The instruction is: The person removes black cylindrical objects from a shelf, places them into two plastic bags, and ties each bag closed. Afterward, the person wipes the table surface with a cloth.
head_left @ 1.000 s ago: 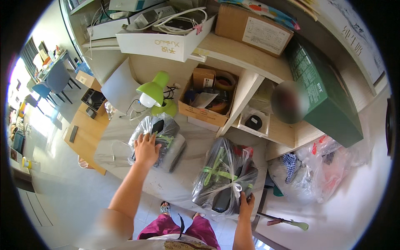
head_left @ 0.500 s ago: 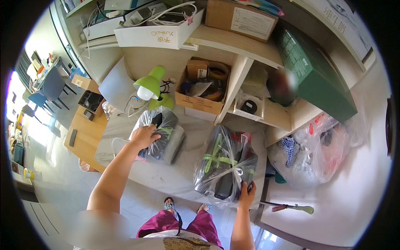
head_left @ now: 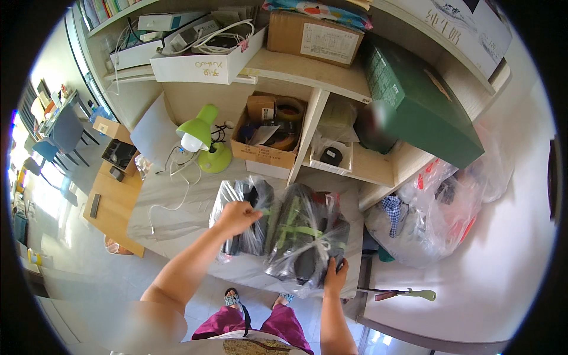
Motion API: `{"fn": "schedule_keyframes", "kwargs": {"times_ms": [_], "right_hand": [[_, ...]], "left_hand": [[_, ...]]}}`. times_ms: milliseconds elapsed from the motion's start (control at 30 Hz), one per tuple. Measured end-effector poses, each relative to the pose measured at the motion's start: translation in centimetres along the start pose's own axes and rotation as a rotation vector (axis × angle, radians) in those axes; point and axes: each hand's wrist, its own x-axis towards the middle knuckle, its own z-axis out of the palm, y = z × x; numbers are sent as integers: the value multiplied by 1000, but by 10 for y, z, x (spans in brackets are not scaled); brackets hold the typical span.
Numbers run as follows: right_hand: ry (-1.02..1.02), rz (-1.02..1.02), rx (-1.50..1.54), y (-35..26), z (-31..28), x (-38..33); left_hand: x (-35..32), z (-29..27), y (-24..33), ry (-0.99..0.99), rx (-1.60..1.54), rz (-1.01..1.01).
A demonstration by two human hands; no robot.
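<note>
Two clear plastic bags with dark contents stand side by side on the marble-patterned desktop. My left hand (head_left: pixel 238 219) is closed on top of the smaller left bag (head_left: pixel 255 236), fingers curled into its plastic; what exactly they pinch is partly hidden. The larger right bag (head_left: pixel 296 242) has its neck tied in a white knot, and green bands show through the film. My right hand (head_left: pixel 335 277) grips its near right corner, thumb and fingers around the edge. The two bags touch or nearly touch.
Behind the bags stand a green desk lamp (head_left: pixel 201 133) and a cardboard box (head_left: pixel 266 152) of tape rolls and small items. A white cable (head_left: pixel 177 207) lies at left. A green box (head_left: pixel 420 106) juts from the right shelf. Stuffed plastic bags (head_left: pixel 435 219) and a green-handled tool (head_left: pixel 420 294) are at right.
My left hand has moved right with the smaller bag, bringing it up against the larger one. My right hand stays at the larger bag's corner. The view has shifted slightly.
</note>
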Motion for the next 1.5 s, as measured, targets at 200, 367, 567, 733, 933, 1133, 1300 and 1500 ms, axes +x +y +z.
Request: {"fn": "schedule_keyframes", "kwargs": {"times_ms": [200, 367, 567, 733, 933, 1133, 1300, 1500], "right_hand": [[-131, 100, -5, 24, -26, 38], [-104, -416, -428, 55, -35, 73], [-446, -482, -635, 97, -31, 87], [-382, -269, -728, 77, -80, 61], [-351, -39, 4, -11, -119, 53], [-479, -631, 67, -84, -66, 44], [-562, -860, -440, -127, -24, 16], [-568, -793, -705, -137, -8, 25]], "left_hand": [[13, 28, -39, 158, 221, 139], [12, 32, -41, 192, 256, 166], [11, 35, -38, 213, 258, 181], [9, 38, -47, 248, 258, 195], [2, 25, -33, 147, 322, 159], [24, 8, -59, 30, 328, 460], [20, -3, -43, -158, 451, 414], [-5, -9, -17, -192, 638, 230]]}}
